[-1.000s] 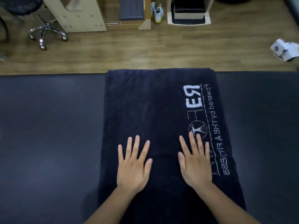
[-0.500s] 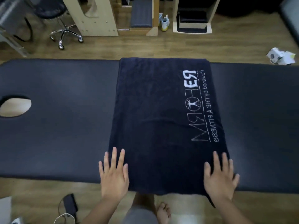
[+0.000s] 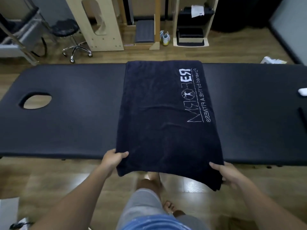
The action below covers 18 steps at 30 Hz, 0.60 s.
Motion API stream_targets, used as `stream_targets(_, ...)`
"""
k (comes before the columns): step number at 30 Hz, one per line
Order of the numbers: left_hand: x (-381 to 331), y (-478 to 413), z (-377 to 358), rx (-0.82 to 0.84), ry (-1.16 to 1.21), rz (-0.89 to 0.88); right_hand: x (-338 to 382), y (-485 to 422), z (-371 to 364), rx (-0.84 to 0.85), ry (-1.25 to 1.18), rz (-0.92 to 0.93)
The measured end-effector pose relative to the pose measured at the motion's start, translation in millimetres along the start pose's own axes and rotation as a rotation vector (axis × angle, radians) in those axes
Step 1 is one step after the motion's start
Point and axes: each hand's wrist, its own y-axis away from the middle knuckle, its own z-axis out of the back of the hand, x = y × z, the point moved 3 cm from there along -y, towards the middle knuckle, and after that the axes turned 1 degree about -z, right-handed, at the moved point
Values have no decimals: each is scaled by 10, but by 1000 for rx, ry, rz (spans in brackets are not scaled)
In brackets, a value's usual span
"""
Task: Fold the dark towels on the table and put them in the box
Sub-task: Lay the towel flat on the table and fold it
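Observation:
A dark navy towel with white lettering along its right side lies folded lengthwise across the black padded table. Its near end hangs past the table's front edge. My left hand grips the towel's near left corner, thumb on top. At the near right corner my right hand holds the edge, thumb on top and fingers underneath. No box is in view.
The table has an oval face hole at the left and a small white object at the right edge. Behind it stand a wheeled stool, wooden furniture and shoes. My legs and bare feet are below.
My hands slid back from flat on the towel's middle to its near corners and now grip them, lifting the near end off the table edge. The camera view pulled back.

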Motion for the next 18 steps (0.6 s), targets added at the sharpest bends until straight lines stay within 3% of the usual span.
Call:
stream_targets(7, 337, 384, -61, 112, 129, -81, -361, 244, -40, -47, -287, 62)
stream_targets(10, 472, 622, -60, 142, 235, -26, -450, 328, -60, 29, -231, 38)
stream_targets(13, 613, 706, 57, 89, 360, 61, -454, 402, 39, -36, -234, 73)
stream_targets(18, 851, 685, 314, 1, 181, 147, -524, 624, 219, -49, -41, 28)
